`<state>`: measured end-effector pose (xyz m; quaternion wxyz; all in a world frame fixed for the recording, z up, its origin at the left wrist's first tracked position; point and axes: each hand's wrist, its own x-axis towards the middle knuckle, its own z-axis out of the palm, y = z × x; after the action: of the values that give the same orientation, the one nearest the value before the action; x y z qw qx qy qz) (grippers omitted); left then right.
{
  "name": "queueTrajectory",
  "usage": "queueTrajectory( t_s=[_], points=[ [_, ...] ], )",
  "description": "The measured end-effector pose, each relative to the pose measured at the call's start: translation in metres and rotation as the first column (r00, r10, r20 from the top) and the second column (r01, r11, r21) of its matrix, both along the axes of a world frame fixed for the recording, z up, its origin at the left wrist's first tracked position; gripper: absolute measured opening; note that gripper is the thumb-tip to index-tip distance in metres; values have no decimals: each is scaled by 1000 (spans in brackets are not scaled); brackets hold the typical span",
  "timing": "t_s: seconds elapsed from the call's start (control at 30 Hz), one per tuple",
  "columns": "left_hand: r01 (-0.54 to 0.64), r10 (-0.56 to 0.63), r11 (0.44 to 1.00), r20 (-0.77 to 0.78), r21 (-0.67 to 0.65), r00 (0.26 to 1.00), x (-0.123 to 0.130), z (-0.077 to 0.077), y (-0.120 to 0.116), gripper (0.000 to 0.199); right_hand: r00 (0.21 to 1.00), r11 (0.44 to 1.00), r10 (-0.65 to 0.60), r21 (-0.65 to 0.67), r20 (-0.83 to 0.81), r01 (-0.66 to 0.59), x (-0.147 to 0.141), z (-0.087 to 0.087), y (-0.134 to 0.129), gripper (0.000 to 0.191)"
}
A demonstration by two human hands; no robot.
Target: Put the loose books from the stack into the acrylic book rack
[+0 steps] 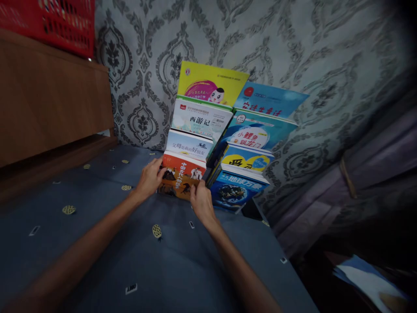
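Note:
Two rows of books stand upright, one behind another, against the wall. At the front of the left row is a red and orange book [182, 176] with horses on its cover. My left hand [150, 177] grips its left edge, thumb on the front. On its lower right edge, my right hand [202, 201] is closed, with the fingertips partly hidden. Behind it rise a pale blue book [189, 144], a white book [202, 119] and a tall yellow book [211, 80]. A dark blue book with a globe [236, 191] fronts the right row.
A grey-blue patterned cloth [107, 248] covers the surface under the books. Wooden furniture [55, 95] bearing a red basket [68, 26] stands at left. A purplish curtain [319, 204] hangs at right, with papers [368, 278] lower down. Damask wallpaper [143, 78] lies behind.

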<state>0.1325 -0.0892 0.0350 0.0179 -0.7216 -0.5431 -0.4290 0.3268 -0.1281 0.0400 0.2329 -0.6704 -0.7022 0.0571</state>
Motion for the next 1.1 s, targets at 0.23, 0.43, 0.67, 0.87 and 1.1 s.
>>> queueTrajectory(
  t_s=[0.23, 0.43, 0.67, 0.87, 1.1],
  points=[
    [3, -2, 999, -17, 51, 1000, -1, -7, 2, 14, 998, 998, 34, -55, 44, -32, 7, 4, 0, 23],
    [4, -1, 999, -71, 47, 997, -4, -9, 3, 2, 989, 987, 16, -161, 147, 7, 8, 7, -4, 28],
    [9, -3, 998, -100, 63, 995, -5, -9, 6, 3, 990, 988, 12, -152, 144, 10, 10, 1, 2, 30],
    [18, -9, 997, -130, 70, 992, -7, -9, 7, 7, 991, 989, 27, -148, 130, -7, 14, -3, 5, 29],
    [5, 3, 999, -148, 54, 989, -7, -6, 4, 5, 992, 986, 40, -163, 123, -19, 14, -3, 3, 29]
  ],
)
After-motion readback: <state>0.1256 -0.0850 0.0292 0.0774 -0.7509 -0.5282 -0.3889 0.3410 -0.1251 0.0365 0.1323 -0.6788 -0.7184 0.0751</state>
